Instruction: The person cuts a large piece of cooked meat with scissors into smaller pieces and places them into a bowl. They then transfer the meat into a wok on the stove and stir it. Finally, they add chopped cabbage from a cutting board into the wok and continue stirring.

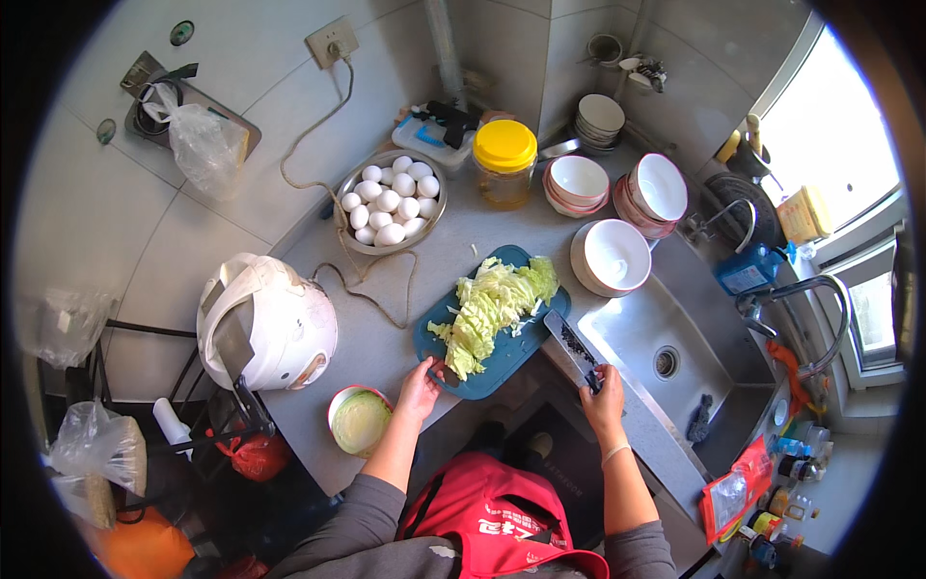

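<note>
Chopped pale-green cabbage leaves (492, 311) lie heaped along a blue-green plastic cutting board (427, 334). My left hand (419, 391) grips the board's near-left end, at its handle opening. In my right hand (605, 402) is the handle of a kitchen knife (571, 347), its broad blade pointing away from me beside the board's right edge. Dark marks run along that blade. Close to my left wrist, a red-rimmed bowl (359, 422) holds something pale green that I cannot name. The board reaches past the counter's front edge.
A bowl of white eggs (391, 201), a yellow-lidded jar (505, 159) and stacked bowls (610, 257) line the back of the counter. A white rice cooker (289, 326) stands left, near a loose power cord (409, 289). To the right is a stainless-steel sink (636, 326) with a faucet (803, 289).
</note>
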`<control>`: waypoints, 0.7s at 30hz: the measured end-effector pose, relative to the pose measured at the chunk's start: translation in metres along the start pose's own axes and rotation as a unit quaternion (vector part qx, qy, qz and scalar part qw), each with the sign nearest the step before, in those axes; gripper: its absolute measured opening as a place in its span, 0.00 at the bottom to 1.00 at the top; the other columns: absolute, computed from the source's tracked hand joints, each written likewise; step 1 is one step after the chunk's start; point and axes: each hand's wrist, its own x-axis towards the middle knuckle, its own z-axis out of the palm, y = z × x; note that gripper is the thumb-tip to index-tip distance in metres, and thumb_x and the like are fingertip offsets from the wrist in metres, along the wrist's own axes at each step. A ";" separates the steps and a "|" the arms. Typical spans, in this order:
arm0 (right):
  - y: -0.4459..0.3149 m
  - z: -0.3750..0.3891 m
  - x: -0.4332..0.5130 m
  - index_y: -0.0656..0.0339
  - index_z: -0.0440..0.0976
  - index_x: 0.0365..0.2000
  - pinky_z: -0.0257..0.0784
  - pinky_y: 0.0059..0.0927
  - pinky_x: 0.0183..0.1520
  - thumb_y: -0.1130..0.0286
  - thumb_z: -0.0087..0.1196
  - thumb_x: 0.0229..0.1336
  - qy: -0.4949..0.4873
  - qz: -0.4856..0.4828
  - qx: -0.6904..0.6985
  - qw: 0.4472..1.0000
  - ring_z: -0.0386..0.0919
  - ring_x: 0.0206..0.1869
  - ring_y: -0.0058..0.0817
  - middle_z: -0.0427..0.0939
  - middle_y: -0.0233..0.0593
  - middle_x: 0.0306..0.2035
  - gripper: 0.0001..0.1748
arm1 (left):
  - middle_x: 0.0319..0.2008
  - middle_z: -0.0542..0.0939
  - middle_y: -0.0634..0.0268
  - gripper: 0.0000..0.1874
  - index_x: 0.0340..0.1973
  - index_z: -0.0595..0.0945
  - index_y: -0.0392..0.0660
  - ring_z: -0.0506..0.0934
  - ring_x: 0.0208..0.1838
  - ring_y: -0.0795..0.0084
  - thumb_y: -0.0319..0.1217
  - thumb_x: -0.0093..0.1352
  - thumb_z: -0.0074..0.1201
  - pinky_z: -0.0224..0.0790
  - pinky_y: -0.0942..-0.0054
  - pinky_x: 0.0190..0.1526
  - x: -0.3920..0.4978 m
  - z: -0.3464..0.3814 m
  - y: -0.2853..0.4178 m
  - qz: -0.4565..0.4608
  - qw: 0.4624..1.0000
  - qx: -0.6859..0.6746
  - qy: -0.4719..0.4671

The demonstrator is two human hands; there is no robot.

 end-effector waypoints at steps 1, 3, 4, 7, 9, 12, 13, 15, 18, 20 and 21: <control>0.000 -0.004 0.000 0.62 0.71 0.43 0.73 0.44 0.47 0.75 0.59 0.46 0.008 -0.005 0.016 1.000 0.76 0.44 0.47 0.75 0.48 0.40 0.20 | 0.33 0.79 0.69 0.12 0.43 0.78 0.50 0.76 0.33 0.76 0.39 0.71 0.62 0.71 0.76 0.39 -0.002 0.006 0.001 -0.004 1.000 -0.010 -0.016; -0.005 -0.009 -0.002 0.63 0.72 0.43 0.72 0.41 0.46 0.76 0.59 0.46 0.025 0.004 0.041 0.999 0.76 0.43 0.44 0.75 0.46 0.38 0.19 | 0.31 0.77 0.72 0.13 0.39 0.77 0.51 0.70 0.24 0.81 0.45 0.72 0.61 0.65 0.81 0.31 0.007 0.004 0.001 -0.036 0.993 -0.047 -0.103; -0.009 -0.013 -0.003 0.63 0.72 0.42 0.72 0.40 0.46 0.77 0.58 0.46 0.026 0.013 0.053 0.998 0.76 0.42 0.43 0.75 0.45 0.37 0.19 | 0.30 0.77 0.73 0.15 0.37 0.76 0.52 0.67 0.20 0.84 0.48 0.72 0.60 0.62 0.83 0.27 0.011 0.003 0.000 -0.052 0.986 -0.065 -0.145; -0.017 -0.023 -0.004 0.64 0.73 0.41 0.72 0.38 0.46 0.77 0.58 0.46 0.030 0.033 0.076 0.996 0.76 0.41 0.42 0.75 0.44 0.36 0.18 | 0.27 0.75 0.75 0.19 0.33 0.73 0.54 0.59 0.14 0.89 0.54 0.72 0.56 0.51 0.87 0.21 0.013 0.008 -0.004 -0.051 0.983 -0.043 -0.169; -0.022 -0.027 -0.006 0.64 0.74 0.41 0.72 0.37 0.46 0.77 0.57 0.45 0.033 0.037 0.086 0.995 0.75 0.40 0.41 0.74 0.43 0.35 0.17 | 0.28 0.75 0.75 0.22 0.38 0.76 0.51 0.57 0.13 0.91 0.58 0.72 0.53 0.47 0.87 0.19 0.023 0.001 -0.011 -0.050 0.985 -0.024 -0.162; -0.031 -0.033 -0.007 0.64 0.74 0.41 0.72 0.36 0.45 0.78 0.57 0.45 0.042 0.032 0.095 0.994 0.75 0.39 0.39 0.74 0.42 0.34 0.17 | 0.25 0.75 0.76 0.27 0.43 0.79 0.46 0.56 0.11 0.90 0.59 0.72 0.51 0.45 0.86 0.18 0.029 -0.006 -0.016 -0.056 0.985 -0.013 -0.162; -0.030 -0.034 -0.007 0.64 0.74 0.41 0.72 0.36 0.45 0.78 0.57 0.45 0.045 0.037 0.097 0.994 0.75 0.38 0.38 0.74 0.42 0.34 0.17 | 0.22 0.74 0.76 0.25 0.39 0.78 0.49 0.56 0.10 0.90 0.59 0.72 0.51 0.44 0.86 0.16 0.028 -0.004 -0.016 -0.064 0.984 -0.023 -0.167; -0.028 -0.035 -0.009 0.64 0.74 0.41 0.72 0.35 0.44 0.79 0.56 0.45 0.050 0.046 0.103 0.992 0.74 0.38 0.37 0.74 0.42 0.34 0.17 | 0.16 0.71 0.76 0.22 0.31 0.77 0.54 0.57 0.08 0.89 0.57 0.73 0.50 0.43 0.86 0.14 0.025 -0.003 -0.014 -0.077 0.981 -0.044 -0.173; -0.030 -0.038 -0.011 0.64 0.75 0.41 0.71 0.32 0.42 0.79 0.56 0.46 0.057 0.065 0.132 0.987 0.73 0.35 0.32 0.74 0.40 0.33 0.17 | 0.20 0.77 0.73 0.22 0.34 0.79 0.53 0.59 0.07 0.90 0.57 0.73 0.50 0.42 0.86 0.13 0.027 -0.010 -0.015 -0.070 0.979 -0.066 -0.180; -0.035 -0.043 -0.014 0.64 0.75 0.41 0.71 0.29 0.40 0.79 0.57 0.47 0.057 0.081 0.147 0.984 0.72 0.34 0.29 0.74 0.38 0.33 0.17 | 0.21 0.76 0.75 0.32 0.48 0.77 0.41 0.57 0.08 0.91 0.60 0.73 0.48 0.45 0.87 0.15 0.026 -0.015 -0.013 -0.051 0.980 -0.041 -0.187; -0.037 -0.048 -0.017 0.64 0.76 0.41 0.70 0.28 0.39 0.79 0.57 0.47 0.061 0.091 0.152 0.982 0.72 0.33 0.27 0.74 0.37 0.33 0.17 | 0.22 0.77 0.74 0.33 0.50 0.77 0.40 0.58 0.08 0.91 0.60 0.73 0.48 0.45 0.88 0.15 0.022 -0.012 -0.013 -0.052 0.979 -0.041 -0.192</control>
